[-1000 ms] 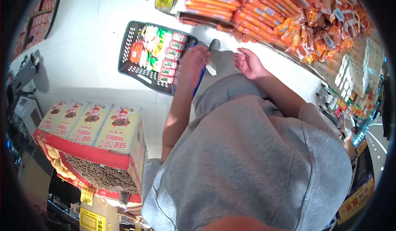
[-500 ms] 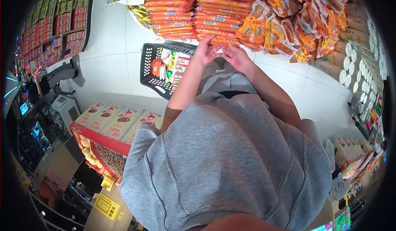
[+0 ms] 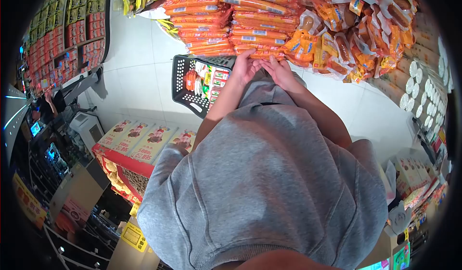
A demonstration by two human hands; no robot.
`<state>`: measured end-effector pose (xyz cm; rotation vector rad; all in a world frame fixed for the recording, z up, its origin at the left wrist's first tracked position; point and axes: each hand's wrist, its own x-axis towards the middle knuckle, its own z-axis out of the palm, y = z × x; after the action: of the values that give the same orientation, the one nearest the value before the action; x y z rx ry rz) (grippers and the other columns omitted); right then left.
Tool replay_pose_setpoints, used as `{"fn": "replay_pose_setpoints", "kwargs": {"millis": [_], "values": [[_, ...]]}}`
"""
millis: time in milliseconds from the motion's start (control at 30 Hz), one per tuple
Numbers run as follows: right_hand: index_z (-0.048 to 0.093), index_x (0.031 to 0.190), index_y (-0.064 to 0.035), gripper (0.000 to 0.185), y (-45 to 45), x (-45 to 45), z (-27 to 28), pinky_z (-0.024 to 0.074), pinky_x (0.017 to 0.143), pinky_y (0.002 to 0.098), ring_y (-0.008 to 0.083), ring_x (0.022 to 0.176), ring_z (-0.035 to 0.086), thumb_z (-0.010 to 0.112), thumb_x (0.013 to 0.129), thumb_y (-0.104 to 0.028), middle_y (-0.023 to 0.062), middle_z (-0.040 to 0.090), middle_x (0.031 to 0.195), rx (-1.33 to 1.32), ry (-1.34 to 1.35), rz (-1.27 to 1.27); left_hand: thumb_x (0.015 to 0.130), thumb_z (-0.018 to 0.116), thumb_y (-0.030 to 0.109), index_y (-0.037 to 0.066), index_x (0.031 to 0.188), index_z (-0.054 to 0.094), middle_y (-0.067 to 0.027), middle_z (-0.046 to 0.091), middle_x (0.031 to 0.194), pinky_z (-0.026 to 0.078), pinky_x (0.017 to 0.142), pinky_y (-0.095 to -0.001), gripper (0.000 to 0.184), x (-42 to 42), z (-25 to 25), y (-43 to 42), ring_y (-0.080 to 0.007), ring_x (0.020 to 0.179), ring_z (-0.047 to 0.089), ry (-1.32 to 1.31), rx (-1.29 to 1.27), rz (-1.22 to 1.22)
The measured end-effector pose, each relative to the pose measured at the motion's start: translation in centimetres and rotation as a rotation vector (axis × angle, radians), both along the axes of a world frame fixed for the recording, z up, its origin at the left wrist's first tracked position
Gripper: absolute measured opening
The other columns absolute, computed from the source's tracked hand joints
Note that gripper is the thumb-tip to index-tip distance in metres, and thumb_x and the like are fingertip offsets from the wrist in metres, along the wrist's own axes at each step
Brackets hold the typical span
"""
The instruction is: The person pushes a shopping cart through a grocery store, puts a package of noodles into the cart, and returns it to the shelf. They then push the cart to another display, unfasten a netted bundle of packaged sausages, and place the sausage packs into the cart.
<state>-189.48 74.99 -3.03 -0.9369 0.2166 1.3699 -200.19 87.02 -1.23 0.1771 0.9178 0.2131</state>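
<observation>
At the near end of a stack of orange-wrapped sausages (image 3: 260, 17), my left hand (image 3: 247, 69) and my right hand (image 3: 279, 72) are side by side. The fingertips of both are curled on a packaged sausage (image 3: 265, 53) at the front of the stack, one hand toward each end of it. My fingers partly hide this sausage, and I cannot tell whether it is lifted off the others. To the right of my right hand lie smaller packs in yellow and orange film (image 3: 301, 46).
A dark shopping basket (image 3: 180, 79) with several packets stands on the floor left of my left arm. Cartons (image 3: 151, 140) on a red display are behind it at left. Loose sausage packs (image 3: 365, 43) heap up at right, beside rolls with white round ends (image 3: 414, 84).
The whole view has shifted slightly, so the stack and basket appear lower and a little to the right. Both hands stay at the same sausage.
</observation>
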Motion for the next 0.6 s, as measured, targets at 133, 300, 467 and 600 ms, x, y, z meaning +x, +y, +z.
{"fn": "replay_pose_setpoints", "kwargs": {"millis": [133,300,467,600], "values": [[0.048,0.124,0.0026,0.032,0.2,0.3,0.5,0.0496,0.098,0.0361,0.0242,0.109,0.060,0.048,0.101,-0.020,0.0149,0.059,0.115,-0.004,-0.076,0.049,0.091,0.055,0.028,-0.004,0.119,0.047,-0.0221,0.063,0.104,0.052,0.085,-0.0356,0.044,0.1,-0.4,0.6,-0.0278,0.088,0.065,-0.035,-0.018,-0.029],[0.049,0.124,0.0004,0.034,0.5,0.7,1.2,0.0497,0.096,0.0356,0.0229,0.107,0.061,0.049,0.101,-0.024,0.0144,0.060,0.115,-0.036,-0.102,0.136,0.091,0.055,0.030,-0.003,0.120,0.046,-0.0206,0.063,0.101,0.053,0.083,-0.0353,0.045,0.3,0.4,1.2,-0.0268,0.088,0.065,-0.011,-0.049,-0.068],[0.051,0.122,-0.0022,0.038,0.0,1.0,2.3,0.0490,0.096,0.0375,0.0238,0.106,0.061,0.055,0.097,-0.031,0.0142,0.060,0.115,-0.135,-0.003,0.172,0.090,0.058,0.032,-0.001,0.121,0.046,-0.0180,0.062,0.098,0.053,0.080,-0.0353,0.047,-0.4,-0.3,0.7,-0.0256,0.085,0.065,-0.033,-0.089,-0.080],[0.051,0.122,-0.0020,0.039,-0.5,1.6,2.2,0.0480,0.098,0.0363,0.0234,0.109,0.059,0.061,0.094,-0.027,0.0143,0.059,0.116,-0.178,0.152,0.116,0.089,0.060,0.033,0.003,0.121,0.047,-0.0157,0.063,0.096,0.054,0.078,-0.0357,0.045,-0.8,-0.6,-0.1,-0.0225,0.083,0.064,-0.025,-0.114,-0.053]]}}
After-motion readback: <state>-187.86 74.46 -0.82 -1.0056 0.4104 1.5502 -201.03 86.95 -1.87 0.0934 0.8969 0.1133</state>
